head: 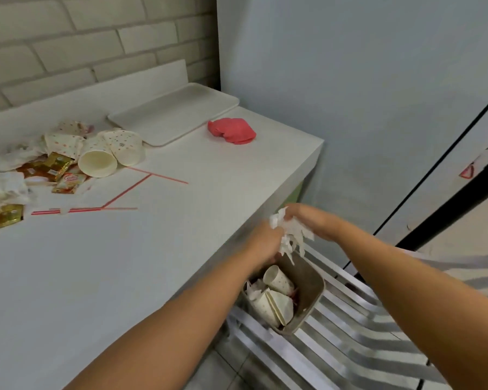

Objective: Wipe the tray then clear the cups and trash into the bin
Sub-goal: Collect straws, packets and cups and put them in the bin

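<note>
Bin (pixel 313 301) part-filled; left hand (pixel 264 244) and right hand (pixel 314 220) grip crumpled tissue (pixel 289 235) above it; cups (pixel 110 153), wrappers (pixel 50 167), straws (pixel 124 192) uncleared on counter (pixel 181 235).

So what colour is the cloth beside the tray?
The cloth is pinkish red, clearest in the head view.

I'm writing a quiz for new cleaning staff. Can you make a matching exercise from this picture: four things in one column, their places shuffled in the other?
Things:
1. tray
2. red cloth
3. crumpled paper
4. bin

Places:
A. gripped by the left hand and the right hand
B. on the slatted metal surface beside the counter
C. on the counter, nearest the brick wall
D. on the counter, right of the tray

Pairs: 1-C, 2-D, 3-A, 4-B
</note>
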`<state>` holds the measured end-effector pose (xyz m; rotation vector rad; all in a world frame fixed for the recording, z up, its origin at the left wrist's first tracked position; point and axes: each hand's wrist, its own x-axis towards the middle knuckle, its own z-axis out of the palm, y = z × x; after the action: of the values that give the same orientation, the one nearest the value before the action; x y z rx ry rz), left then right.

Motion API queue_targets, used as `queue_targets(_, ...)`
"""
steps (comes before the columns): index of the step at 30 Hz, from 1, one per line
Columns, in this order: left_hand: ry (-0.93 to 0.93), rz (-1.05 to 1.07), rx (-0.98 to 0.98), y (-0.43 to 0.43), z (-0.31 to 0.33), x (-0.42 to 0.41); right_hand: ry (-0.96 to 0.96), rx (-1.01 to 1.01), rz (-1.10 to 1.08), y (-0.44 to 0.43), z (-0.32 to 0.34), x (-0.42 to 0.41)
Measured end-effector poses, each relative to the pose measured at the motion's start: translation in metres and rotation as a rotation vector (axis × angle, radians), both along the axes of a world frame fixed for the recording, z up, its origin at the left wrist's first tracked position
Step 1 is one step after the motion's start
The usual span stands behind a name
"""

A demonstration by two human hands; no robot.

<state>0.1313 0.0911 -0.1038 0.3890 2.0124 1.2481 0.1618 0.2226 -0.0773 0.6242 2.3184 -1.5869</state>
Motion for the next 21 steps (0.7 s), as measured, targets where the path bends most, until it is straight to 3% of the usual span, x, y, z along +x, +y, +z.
queue_targets(7,-0.052,0.057,-0.312,-0.004,-0.065,0.007,-0.198,0.153,-0.049,0.02,-0.079,0.032)
queue_targets(11,-0.119,0.109,-0.348,-0.001,-0.086,0.008,-0.238,0.193,-0.072,0.021,-0.103,0.04)
queue_targets(21,-0.06,0.162,-0.353,0.002,-0.085,0.0,-0.249,0.218,-0.258,0.02,-0.126,0.036)
